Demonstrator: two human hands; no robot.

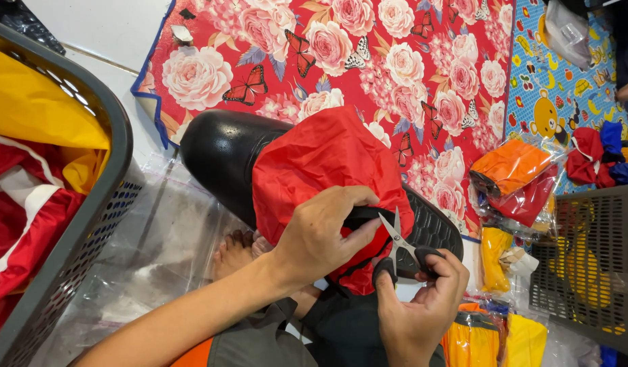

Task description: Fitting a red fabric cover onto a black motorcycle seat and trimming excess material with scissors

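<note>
The floral mat (368,61), red with pink roses and butterflies, fills the floor behind everything and runs out of view at the top edge. On the near side of the mat lies a black rounded form (222,160), partly covered, so its full shape is hard to make out. Draped over that form is the red fabric (314,160), bunched and crumpled, its lower end hidden behind the hands. To the left of the red fabric stands a grey basket (90,224), cut off by the frame and holding yellow and red cloth. To the right of the red fabric lie bagged cloth packs (514,177) in orange and red, with a second grey basket (592,265) below them, also cut off. The left hand (320,234) presses on the red fabric, its fingers clamped on a black strip at the fabric's edge. The right hand (416,306) grips small scissors (399,241) just beside it, fingers closed through the black loops, blades slightly parted against the fabric.
</note>
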